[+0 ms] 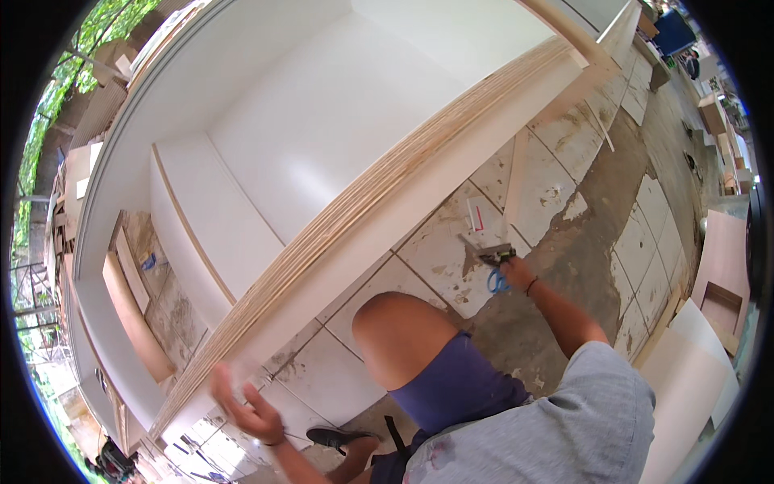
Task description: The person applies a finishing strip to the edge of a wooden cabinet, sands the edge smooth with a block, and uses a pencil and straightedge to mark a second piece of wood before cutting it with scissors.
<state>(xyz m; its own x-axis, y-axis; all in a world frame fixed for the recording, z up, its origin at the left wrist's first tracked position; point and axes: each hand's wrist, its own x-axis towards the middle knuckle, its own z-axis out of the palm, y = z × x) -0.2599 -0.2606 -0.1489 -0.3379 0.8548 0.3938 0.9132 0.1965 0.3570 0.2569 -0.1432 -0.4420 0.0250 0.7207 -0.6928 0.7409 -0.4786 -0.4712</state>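
A large white cabinet carcass (282,153) lies in front of me. Layered light-wood edging (379,189) runs along its near edge. My left hand (248,410) is at the near left end of that edge, fingers apart and slightly smeared by motion, with nothing in it. Whether its fingertips touch the white panel I cannot tell. Low over the floor at the right, my right hand (518,274) is closed on a small dark tool with a flat metal part (493,253); its exact kind is unclear. Blue looped handles (497,281), like those of scissors, show just beside that hand.
White floor tiles (435,278), cracked and stained, meet bare grey concrete (597,210). A thin wood strip (516,177) and a small white piece with a red mark (477,216) lie beyond my right hand. Pale boards (685,387) lean at the right.
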